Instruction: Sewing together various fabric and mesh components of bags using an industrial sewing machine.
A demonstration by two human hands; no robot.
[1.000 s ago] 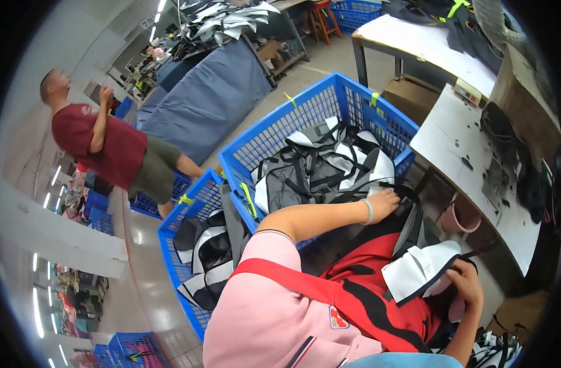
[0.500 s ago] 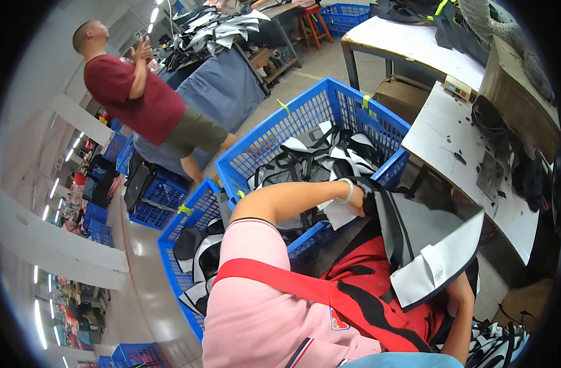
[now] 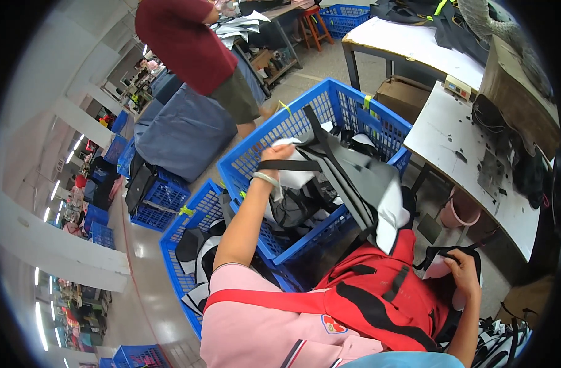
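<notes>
Over the large blue basket (image 3: 280,253), my left hand (image 3: 279,154) is closed on the corner of a grey fabric panel (image 3: 363,175) with black straps and white edging. The panel stretches from that hand across the basket's near rim, its white end hanging above the red apron (image 3: 384,288) on my lap. Similar grey, black and white sewn pieces (image 3: 295,208) lie in the basket. At the right side of my lap, my right hand (image 3: 463,270) pinches a black-edged white fabric piece (image 3: 438,265); its lower part is hidden by the hand and apron.
A smaller blue basket (image 3: 170,248) with more pieces adjoins on the left. On the right stands a white table (image 3: 440,132) with dark scraps, a pink bucket (image 3: 459,211) under it. A person in a dark red shirt (image 3: 182,43) stands beyond the baskets.
My left hand has swung left and away over the basket, carrying the grey panel from my lap. My right hand has come into fuller view. The person in red has moved right and nearer.
</notes>
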